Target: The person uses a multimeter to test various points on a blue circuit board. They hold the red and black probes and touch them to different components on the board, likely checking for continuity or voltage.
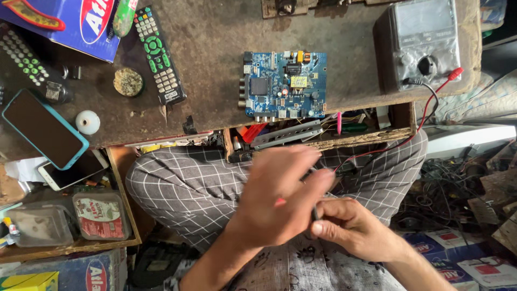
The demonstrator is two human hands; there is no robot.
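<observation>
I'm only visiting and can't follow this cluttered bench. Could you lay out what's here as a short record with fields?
Setting: worn workbench, seen from above the person's lap
Left hand: blurred, fingers over a thin dark probe
Right hand: pinching the probe's lower end
Probe leads: red and black wires running to the grey meter
Centre of bench: blue circuit board
Left of bench: black remote control, phone in blue case
Open drawer: metal bracket, mixed tools
Clothing: checked trousers
</observation>
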